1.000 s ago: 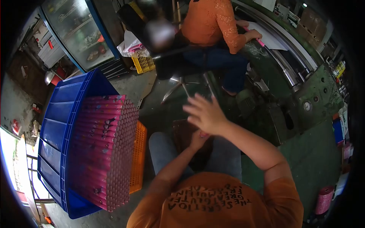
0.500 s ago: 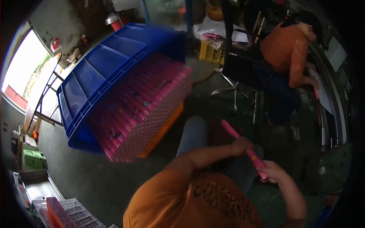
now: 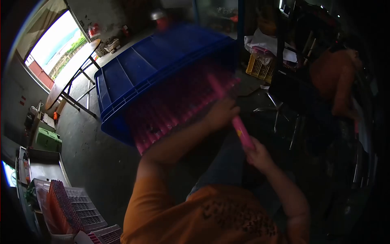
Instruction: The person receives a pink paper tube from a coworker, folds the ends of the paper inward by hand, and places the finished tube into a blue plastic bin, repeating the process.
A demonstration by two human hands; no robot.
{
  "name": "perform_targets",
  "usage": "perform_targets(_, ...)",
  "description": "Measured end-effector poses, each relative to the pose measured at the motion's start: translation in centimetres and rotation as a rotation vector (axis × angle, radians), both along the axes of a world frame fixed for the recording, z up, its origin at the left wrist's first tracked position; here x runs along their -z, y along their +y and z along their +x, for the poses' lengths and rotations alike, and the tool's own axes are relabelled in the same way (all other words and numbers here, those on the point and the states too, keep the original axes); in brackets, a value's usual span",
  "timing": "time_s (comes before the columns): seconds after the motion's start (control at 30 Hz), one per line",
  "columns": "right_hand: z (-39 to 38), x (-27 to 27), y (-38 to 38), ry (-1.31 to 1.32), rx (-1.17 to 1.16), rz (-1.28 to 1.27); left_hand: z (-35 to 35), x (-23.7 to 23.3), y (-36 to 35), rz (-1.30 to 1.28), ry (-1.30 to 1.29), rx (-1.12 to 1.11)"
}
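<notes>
A long pink tube (image 3: 239,129) slants through both hands in front of the body. My left hand (image 3: 222,114) wraps round its middle, and my right hand (image 3: 258,154) grips its lower end. The tube's far end overlaps the opening of a large blue crate (image 3: 140,65) in this view. Inside the crate, which lies tipped on its side, many pink tubes (image 3: 162,122) are stacked in rows with their ends facing me. Motion blurs the tube's upper part.
At the right, a co-worker (image 3: 333,77) in orange bends over a bench. Behind stand a yellow crate (image 3: 260,69) and a swivel chair (image 3: 290,87). White baskets (image 3: 83,205) are at the lower left, a green box (image 3: 48,139) and a table (image 3: 65,81) at the left.
My view has turned left. Both hands have carried the tube up and leftward relative to the crate, so its far end now overlaps the crate's opening. The picture is darker.
</notes>
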State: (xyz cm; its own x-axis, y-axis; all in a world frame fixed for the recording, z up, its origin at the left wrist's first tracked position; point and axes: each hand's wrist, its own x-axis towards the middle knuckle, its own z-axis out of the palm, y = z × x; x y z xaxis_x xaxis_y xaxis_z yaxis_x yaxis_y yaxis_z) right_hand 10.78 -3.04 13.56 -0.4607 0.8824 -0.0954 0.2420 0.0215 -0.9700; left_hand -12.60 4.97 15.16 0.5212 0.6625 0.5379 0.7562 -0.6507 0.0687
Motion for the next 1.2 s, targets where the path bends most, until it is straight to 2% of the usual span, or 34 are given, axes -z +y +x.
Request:
perform_targets(0.03, -2.7, 1.1, 1.8, -0.144, -0.049, 0.395, -3.0, 0.6, 0.6, 0.043, 0.009, -0.035)
perform_targets(0.07, -5.8, 0.4, 3.1, -0.282, -0.049, 0.400, -5.9, 1.2, 1.0, 0.085, 0.018, -0.071)
perform_targets(0.1, -8.9, -0.2, 4.2, -0.421, -0.049, 0.404, -8.4, 0.7, 0.3, -0.026, 0.007, -0.158)
perform_targets(0.13, -11.9, 0.6, 5.4, -0.421, -0.055, 0.521, -10.8, 0.2, -0.4, -0.137, -0.006, -0.244)
perform_targets(0.17, -15.1, 2.0, 6.6, -0.419, -0.060, 0.638, -13.2, 0.3, -0.5, -0.136, -0.001, -0.252)
perform_targets(0.23, -21.5, 3.7, 7.8, -0.535, 0.110, 0.927, -17.6, 1.7, 0.0, -0.499, -0.164, -0.341)
perform_targets(0.37, -29.3, 7.0, 8.8, -0.512, 0.023, 0.966, -22.7, 4.3, -0.2, -0.582, -0.233, -0.394)
perform_targets(0.4, -30.0, 7.5, 8.7, -0.569, -0.068, 0.990, -23.9, 5.7, 0.0, -0.605, -0.294, -0.401)
perform_targets(0.47, -30.5, 7.9, 8.8, -0.628, -0.163, 1.002, -25.6, 9.0, 0.8, -0.663, -0.459, -0.401)
perform_targets(0.5, -29.9, 7.8, 9.1, -0.572, -0.230, 1.052, -26.1, 10.1, 0.9, -0.686, -0.509, -0.402)
perform_targets(0.53, -29.1, 8.2, 9.2, -0.518, -0.300, 1.097, -24.7, 8.2, -0.7, -0.573, -0.317, -0.486)
perform_targets(0.57, -28.0, 8.7, 9.3, -0.527, -0.313, 1.079, -24.3, 8.4, -1.0, -0.592, -0.326, -0.486)
perform_targets(0.63, -25.6, 9.1, 10.0, -0.277, -0.106, 1.115, -23.5, 8.3, -0.9, -0.480, -0.524, -0.424)
perform_targets(0.67, -24.0, 9.0, 10.3, -0.286, -0.117, 1.103, -23.3, 7.7, -1.1, -0.494, -0.535, -0.427)
perform_targets(0.73, -21.1, 6.9, 10.1, -0.208, -0.137, 0.981, -22.0, 4.3, -2.1, -0.532, -0.288, -0.512)
perform_targets(0.87, -20.1, 5.9, 9.0, -0.250, -0.114, 0.938, -23.0, 6.4, -1.6, -0.417, -0.357, -0.454)
perform_targets(0.93, -21.3, 5.5, 8.2, -0.194, -0.136, 1.084, -23.1, 6.1, -1.5, -0.480, -0.196, -0.504)
perform_targets(0.97, -21.9, 5.5, 8.1, -0.190, -0.132, 1.084, -23.2, 6.5, -1.2, -0.479, -0.190, -0.504)
perform_targets(1.03, -23.0, 6.2, 8.1, -0.245, -0.096, 1.296, -23.4, 7.1, -1.1, -0.467, -0.179, -0.494)
perform_targets(1.07, -23.4, 6.5, 8.0, -0.239, -0.094, 1.297, -23.6, 7.4, -1.0, -0.457, -0.174, -0.489)
perform_targets(1.13, -23.7, 6.9, 7.7, -0.389, -0.149, 1.179, -24.0, 7.7, -0.9, -0.442, -0.159, -0.487)
perform_targets(1.2, -23.9, 7.1, 7.6, -0.347, -0.121, 1.139, -24.3, 8.1, -0.7, -0.426, -0.140, -0.481)
